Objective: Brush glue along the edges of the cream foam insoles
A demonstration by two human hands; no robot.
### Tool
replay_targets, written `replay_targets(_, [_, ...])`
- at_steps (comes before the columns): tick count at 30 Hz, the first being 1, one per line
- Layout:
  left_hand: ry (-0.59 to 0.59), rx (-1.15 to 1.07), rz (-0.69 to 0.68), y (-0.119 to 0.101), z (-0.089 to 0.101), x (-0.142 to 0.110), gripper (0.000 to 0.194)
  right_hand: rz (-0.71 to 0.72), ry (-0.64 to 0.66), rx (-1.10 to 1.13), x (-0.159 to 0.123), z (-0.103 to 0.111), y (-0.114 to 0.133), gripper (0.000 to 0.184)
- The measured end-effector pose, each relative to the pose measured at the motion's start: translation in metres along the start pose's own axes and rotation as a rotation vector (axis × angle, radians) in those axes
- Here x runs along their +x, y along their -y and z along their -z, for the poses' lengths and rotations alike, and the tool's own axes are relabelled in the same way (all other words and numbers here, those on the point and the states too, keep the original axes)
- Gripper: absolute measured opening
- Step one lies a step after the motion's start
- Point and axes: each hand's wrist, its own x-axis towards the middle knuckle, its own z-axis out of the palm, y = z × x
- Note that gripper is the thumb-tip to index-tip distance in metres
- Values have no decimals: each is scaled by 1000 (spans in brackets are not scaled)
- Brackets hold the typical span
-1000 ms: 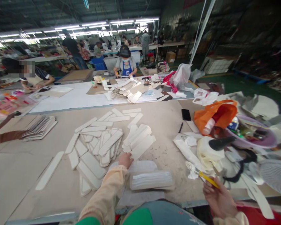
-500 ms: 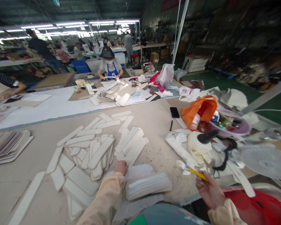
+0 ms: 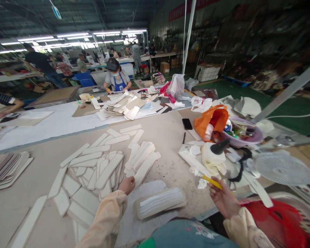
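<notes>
My left hand (image 3: pixel 127 185) is closed, its fingertips at the near end of a long cream strip (image 3: pixel 146 168) with rounded ends. That strip lies on a small overlapping pile. In my right hand (image 3: pixel 224 199) is a slim yellow-handled tool (image 3: pixel 213 182), pointing up and left; its kind is not clear. Left of my left hand, many similar cream strips (image 3: pixel 110 171) lie in a loose heap. A bundle of pale strips (image 3: pixel 160 202) rests on a white sheet (image 3: pixel 152 188) nearest my body.
At right are a white bottle with a black nozzle (image 3: pixel 214 155), an orange bag (image 3: pixel 209 120), a purple basin (image 3: pixel 258 136) and a fan (image 3: pixel 284 168). A phone (image 3: pixel 187 124) lies farther back. Stacked brown panels (image 3: pixel 9 170) sit at left. A co-worker (image 3: pixel 117 81) sits opposite.
The view has shifted slightly, moving the table scene left in the picture. My left hand stays at the strip's near end; my right hand still holds the yellow-handled tool.
</notes>
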Motion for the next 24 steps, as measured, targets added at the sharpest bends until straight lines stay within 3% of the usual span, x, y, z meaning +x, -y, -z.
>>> replay_targets(4, [-71,-101,-6,-5,18,-5,12,83,67,-111,-3,-11,4,40])
replay_targets(7, [-137,-186,-23,-18,36,-19,2,187,118,-221,-5,-20,4,35])
replay_targets(10, [-147,-376,-98,-43,59,-45,19,313,113,-387,-7,-25,3,35])
replay_targets(14, [-40,-793,-226,-86,81,-89,37,461,146,-595,-8,-30,-1,33])
replay_targets(19, [-5,-933,-186,-118,70,-122,30,502,296,-627,-7,-38,-12,31])
replay_targets(24, [-55,-1056,-111,-121,40,-130,31,385,404,-658,-9,-41,-24,41])
